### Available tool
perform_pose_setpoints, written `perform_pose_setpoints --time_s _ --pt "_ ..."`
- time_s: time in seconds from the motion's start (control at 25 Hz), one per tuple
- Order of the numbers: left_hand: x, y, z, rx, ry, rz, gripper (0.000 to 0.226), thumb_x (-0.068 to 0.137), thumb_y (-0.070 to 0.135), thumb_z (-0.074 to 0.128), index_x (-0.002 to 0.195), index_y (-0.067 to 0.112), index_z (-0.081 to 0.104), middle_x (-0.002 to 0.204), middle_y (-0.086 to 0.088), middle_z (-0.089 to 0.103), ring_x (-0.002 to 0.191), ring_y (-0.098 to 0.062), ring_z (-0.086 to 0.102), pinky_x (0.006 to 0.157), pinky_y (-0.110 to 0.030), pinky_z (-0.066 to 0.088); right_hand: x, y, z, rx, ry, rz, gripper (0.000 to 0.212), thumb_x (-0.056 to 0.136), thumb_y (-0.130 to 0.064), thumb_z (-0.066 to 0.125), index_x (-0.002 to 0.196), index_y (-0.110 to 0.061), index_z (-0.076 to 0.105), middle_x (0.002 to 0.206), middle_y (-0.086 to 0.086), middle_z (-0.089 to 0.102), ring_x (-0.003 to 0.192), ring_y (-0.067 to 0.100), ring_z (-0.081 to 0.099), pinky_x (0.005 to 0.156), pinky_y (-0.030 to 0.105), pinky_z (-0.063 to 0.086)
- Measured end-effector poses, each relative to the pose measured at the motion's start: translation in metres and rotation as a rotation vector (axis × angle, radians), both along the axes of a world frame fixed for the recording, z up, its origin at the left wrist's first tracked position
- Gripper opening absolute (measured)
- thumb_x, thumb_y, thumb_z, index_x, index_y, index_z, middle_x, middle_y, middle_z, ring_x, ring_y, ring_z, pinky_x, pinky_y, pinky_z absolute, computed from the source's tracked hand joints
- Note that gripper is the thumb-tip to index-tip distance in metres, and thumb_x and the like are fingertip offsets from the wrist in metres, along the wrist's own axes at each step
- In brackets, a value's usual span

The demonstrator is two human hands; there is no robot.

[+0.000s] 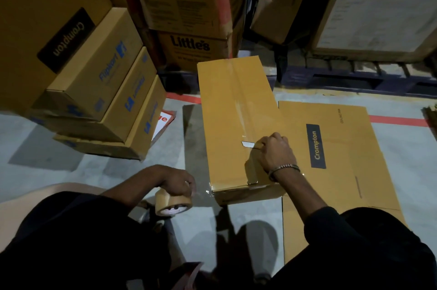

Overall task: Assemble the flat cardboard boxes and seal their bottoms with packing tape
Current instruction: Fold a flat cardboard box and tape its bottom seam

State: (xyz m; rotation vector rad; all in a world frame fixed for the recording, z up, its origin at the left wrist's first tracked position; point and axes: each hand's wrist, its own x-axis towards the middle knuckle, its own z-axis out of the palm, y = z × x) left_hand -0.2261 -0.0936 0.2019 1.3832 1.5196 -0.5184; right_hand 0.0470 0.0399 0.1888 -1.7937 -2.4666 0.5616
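An assembled brown cardboard box (227, 110) lies on the floor in the middle, with clear tape running along its centre seam. My right hand (275, 153) rests on its near end and grips a small cutter blade (248, 144) that points left over the tape. My left hand (181, 183) holds a roll of brown packing tape (172, 203) just off the box's near left corner. A short loose strip of tape runs from the roll to that corner. A flat Crompton box (338, 148) lies on the floor under and to the right of the assembled box.
A stack of Flipkart boxes (113, 91) and a large Crompton carton (47, 22) stand at the left. Little's cartons (189, 48) and other boxes on a dark pallet (354, 79) fill the back. Red floor lines (399, 120) cross the grey floor. My dark-trousered legs fill the bottom.
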Motion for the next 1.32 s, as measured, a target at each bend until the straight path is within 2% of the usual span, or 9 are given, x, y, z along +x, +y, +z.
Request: perform_pose_setpoints --time_s 0.24,0.32,0.4,0.48,0.76,0.88,1.04,1.2,1.32 --pt "0.000 0.005 -0.002 -0.025 -0.007 0.092 0.024 0.098 0.017 0.065 0.119 0.013 0.076 0.118 -0.003 0.066 0.085 -0.011 0.060 0.055 -0.012 0.049 0.001 -0.012 0.008 -0.090 0.041 0.034 0.032 0.094 -0.015 0.064 0.126 -0.012 0.061 0.118 0.012 0.055 0.109 0.033 0.058 0.092 0.046 0.054" --pt "-0.006 0.005 -0.002 -0.010 -0.043 0.191 0.020 0.097 0.021 0.068 0.113 0.018 0.080 0.119 -0.001 0.068 0.096 -0.016 0.065 0.068 -0.016 0.055 0.001 -0.017 0.014 -0.206 0.196 -0.099 0.021 0.098 -0.022 0.062 0.114 -0.010 0.067 0.113 0.013 0.059 0.092 0.030 0.061 0.077 0.038 0.051" --pt "-0.010 0.004 -0.003 -0.038 -0.060 0.278 0.017 0.097 0.026 0.069 0.108 0.022 0.081 0.123 -0.002 0.068 0.106 -0.023 0.066 0.084 -0.030 0.058 0.001 -0.031 0.032 -0.486 0.559 -0.365 0.017 0.094 -0.018 0.058 0.095 -0.010 0.073 0.091 0.011 0.065 0.069 0.023 0.057 0.061 0.032 0.040" --pt "-0.012 0.005 0.000 -0.072 -0.054 0.325 0.022 0.098 0.030 0.067 0.115 0.022 0.079 0.125 -0.004 0.068 0.101 -0.024 0.066 0.082 -0.035 0.059 0.000 -0.057 0.051 -0.797 0.833 -0.594 0.023 0.091 -0.011 0.050 0.089 -0.006 0.072 0.076 0.009 0.059 0.055 0.018 0.044 0.053 0.029 0.029" --pt "-0.014 0.011 -0.001 -0.111 -0.012 0.291 0.042 0.082 0.039 0.082 0.116 0.015 0.078 0.123 -0.013 0.072 0.102 -0.033 0.071 0.084 -0.042 0.062 -0.019 -0.121 0.061 -0.916 0.992 -0.797 0.044 0.098 -0.023 0.038 0.103 -0.002 0.076 0.059 -0.003 0.039 0.050 0.012 0.025 0.048 0.026 0.019" --pt "-0.017 0.010 -0.005 -0.128 -0.011 0.292 0.055 0.066 0.047 0.086 0.111 0.016 0.080 0.117 -0.013 0.075 0.106 -0.036 0.073 0.092 -0.051 0.060 -0.031 -0.149 0.052 -0.710 0.915 -0.694 0.023 0.103 -0.013 0.046 0.099 -0.013 0.069 0.066 -0.001 0.043 0.055 0.017 0.037 0.051 0.028 0.028" --pt "-0.020 0.010 -0.010 -0.149 -0.038 0.310 0.051 0.070 0.043 0.088 0.111 0.013 0.080 0.117 -0.013 0.075 0.104 -0.036 0.074 0.093 -0.054 0.060 -0.045 -0.190 0.036 -0.263 0.655 -0.340 0.007 0.105 -0.029 0.050 0.107 -0.026 0.055 0.075 0.001 0.066 0.059 0.021 0.066 0.055 0.034 0.053" --pt "-0.018 0.009 -0.010 -0.127 -0.020 0.281 0.043 0.077 0.044 0.086 0.108 0.014 0.080 0.111 -0.011 0.077 0.100 -0.033 0.075 0.088 -0.047 0.062 -0.065 -0.209 0.028 -0.101 0.298 -0.081 0.026 0.103 -0.035 0.046 0.128 -0.027 0.048 0.091 0.014 0.070 0.087 0.041 0.067 0.058 0.042 0.043" --pt "-0.015 0.009 -0.010 -0.117 -0.006 0.259 0.041 0.079 0.044 0.085 0.107 0.014 0.081 0.109 -0.010 0.077 0.089 -0.028 0.073 0.076 -0.038 0.059 -0.077 -0.218 0.021 -0.131 0.183 0.025 0.043 0.103 -0.034 0.045 0.145 -0.029 0.040 0.100 0.017 0.071 0.095 0.042 0.067 0.063 0.042 0.038"
